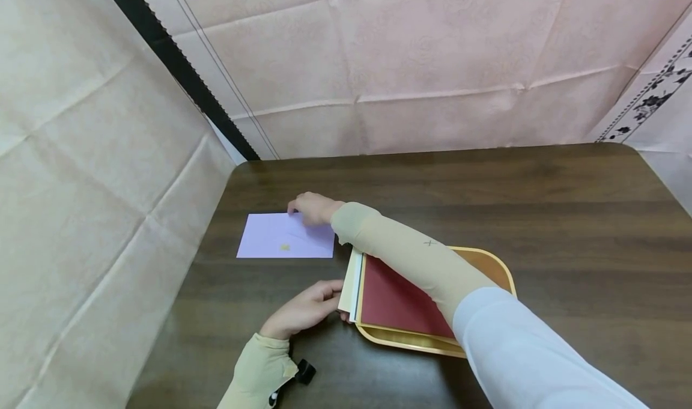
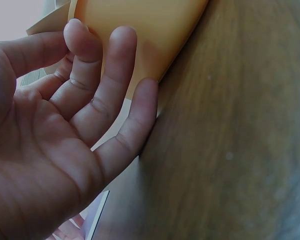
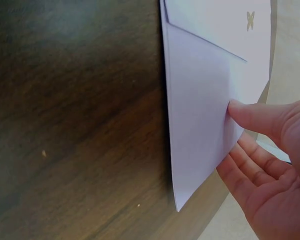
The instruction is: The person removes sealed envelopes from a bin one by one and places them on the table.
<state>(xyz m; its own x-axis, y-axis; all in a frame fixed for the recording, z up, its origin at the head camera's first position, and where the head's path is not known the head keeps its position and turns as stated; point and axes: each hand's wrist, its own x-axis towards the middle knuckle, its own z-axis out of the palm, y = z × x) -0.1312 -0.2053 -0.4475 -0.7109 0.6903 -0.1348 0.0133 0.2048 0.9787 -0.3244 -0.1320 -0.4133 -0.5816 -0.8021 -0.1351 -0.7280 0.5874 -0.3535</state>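
Note:
A lilac envelope [image 1: 265,235] with a small gold butterfly mark lies flat at the left of the table. My right hand [image 1: 316,208] pinches its far right edge, thumb on top and fingers beneath in the right wrist view. Nearer to me, my left hand [image 1: 303,310] grips the left edge of a stack of cream and pale envelopes [image 1: 348,286], its fingers curled at the overhanging end. They stick out of a golden-yellow tray [image 1: 489,262], under a dark red envelope [image 1: 389,301]. Part of the tray is hidden by my right arm.
The brown wooden table [image 1: 584,247] has rounded far corners. Pale cloth [image 1: 432,54] hangs behind it and along the left side. My right sleeve [image 1: 416,259] crosses over the tray. A black strap piece [image 1: 305,372] is at my left wrist.

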